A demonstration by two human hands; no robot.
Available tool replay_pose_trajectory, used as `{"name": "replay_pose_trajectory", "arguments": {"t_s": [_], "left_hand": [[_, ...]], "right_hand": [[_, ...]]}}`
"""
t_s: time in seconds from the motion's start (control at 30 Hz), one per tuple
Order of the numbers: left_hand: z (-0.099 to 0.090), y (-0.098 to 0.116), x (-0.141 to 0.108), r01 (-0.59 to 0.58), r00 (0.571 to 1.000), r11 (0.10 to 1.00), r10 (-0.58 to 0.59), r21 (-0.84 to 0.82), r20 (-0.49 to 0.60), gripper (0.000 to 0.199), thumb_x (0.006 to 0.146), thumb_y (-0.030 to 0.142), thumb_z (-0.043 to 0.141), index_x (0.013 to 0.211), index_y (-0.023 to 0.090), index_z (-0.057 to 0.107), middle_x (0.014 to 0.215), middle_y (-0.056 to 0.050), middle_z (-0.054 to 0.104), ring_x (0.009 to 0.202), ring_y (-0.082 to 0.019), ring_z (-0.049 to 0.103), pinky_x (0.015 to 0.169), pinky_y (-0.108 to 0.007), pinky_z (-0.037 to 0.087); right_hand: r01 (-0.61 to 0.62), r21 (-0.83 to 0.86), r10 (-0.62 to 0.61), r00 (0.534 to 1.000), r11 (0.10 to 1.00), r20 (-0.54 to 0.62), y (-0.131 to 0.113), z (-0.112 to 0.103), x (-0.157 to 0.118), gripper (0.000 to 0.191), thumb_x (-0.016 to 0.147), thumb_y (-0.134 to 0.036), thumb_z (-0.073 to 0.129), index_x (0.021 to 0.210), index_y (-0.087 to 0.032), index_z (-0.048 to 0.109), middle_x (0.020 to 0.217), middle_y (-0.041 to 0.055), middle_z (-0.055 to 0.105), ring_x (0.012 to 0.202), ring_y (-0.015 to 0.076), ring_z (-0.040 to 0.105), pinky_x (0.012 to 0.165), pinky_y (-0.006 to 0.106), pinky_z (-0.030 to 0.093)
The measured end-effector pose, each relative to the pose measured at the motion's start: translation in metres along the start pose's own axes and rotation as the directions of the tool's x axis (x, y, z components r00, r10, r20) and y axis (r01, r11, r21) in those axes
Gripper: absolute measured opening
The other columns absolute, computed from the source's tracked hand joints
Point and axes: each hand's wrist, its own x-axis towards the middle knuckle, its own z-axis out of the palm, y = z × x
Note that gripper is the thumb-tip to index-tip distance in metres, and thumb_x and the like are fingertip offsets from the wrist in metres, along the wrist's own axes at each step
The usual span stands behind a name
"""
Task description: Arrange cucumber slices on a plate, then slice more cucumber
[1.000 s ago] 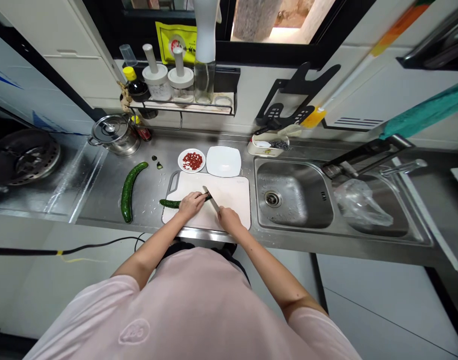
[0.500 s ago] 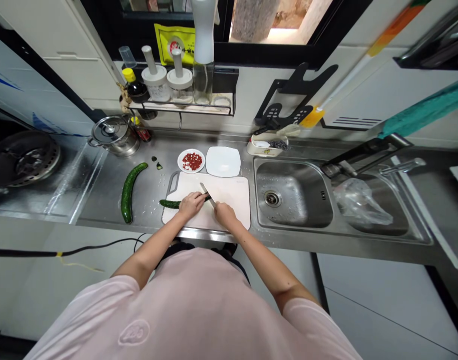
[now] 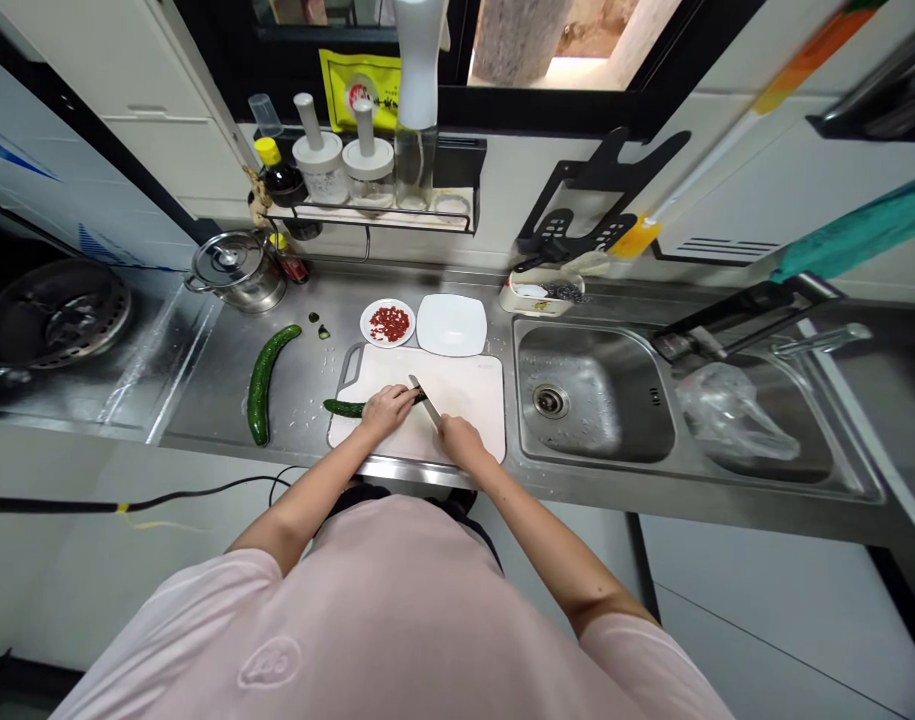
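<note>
One slender dark-green cucumber (image 3: 342, 408) lay lengthwise on the cutting board (image 3: 464, 400), its left tip at about the board's left edge. The left hand (image 3: 388, 410) held the cucumber down on the board, its fingers narrow and close together over the middle. The right hand (image 3: 461, 440), above the board's right half, was closed round the handle of a knife (image 3: 427, 403); the blade slanted across the cucumber's right end, too small to tell how deep it sat. Just behind the board stood a small round plate (image 3: 366, 322) of chopped red pieces (image 3: 390, 323) and, right beside it, a white square plate (image 3: 452, 325). Left of the board lay a thicker, curved cucumber (image 3: 260, 385), with small dark-green scraps (image 3: 323, 332) behind and to the board's left. Farther left and behind the board stood a lidded steel pot (image 3: 251, 290). Just right of the board was the sink (image 3: 599, 430), and farther right of it lay a clear plastic bag (image 3: 734, 410) in a second basin.
</note>
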Motion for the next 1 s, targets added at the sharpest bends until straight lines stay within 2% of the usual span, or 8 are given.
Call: {"name": "replay_pose_trajectory", "arguments": {"t_s": [0.6, 1.0], "left_hand": [[0.001, 0.000, 0.000, 0.001, 1.000, 1.000, -0.001, -0.007, 0.001, 0.031, 0.093, 0.030, 0.043, 0.119, 0.027, 0.060, 0.102, -0.006, 0.061, 0.092, -0.016, 0.055, 0.081, -0.028, 0.046], [0.000, 0.001, -0.001, 0.001, 1.000, 1.000, -0.001, -0.011, -0.016, 0.031, 0.092, 0.029, 0.044, 0.118, 0.027, 0.060, 0.100, -0.006, 0.062, 0.093, -0.016, 0.056, 0.082, -0.029, 0.046]], "right_hand": [[-0.014, 0.007, 0.014, 1.000, 1.000, -0.002, -0.010, -0.004, 0.010, 0.026, 0.092, -0.014, 0.036, 0.108, -0.013, 0.055, 0.101, 0.0149, 0.064, 0.096, 0.0226, 0.062, 0.078, 0.029, 0.043], [-0.035, 0.008, 0.035, 0.998, 0.999, -0.043, -0.022, -0.009, 0.024, 0.027, 0.093, -0.015, 0.033, 0.112, -0.013, 0.053, 0.102, 0.0143, 0.064, 0.094, 0.0207, 0.062, 0.078, 0.028, 0.043]]}}
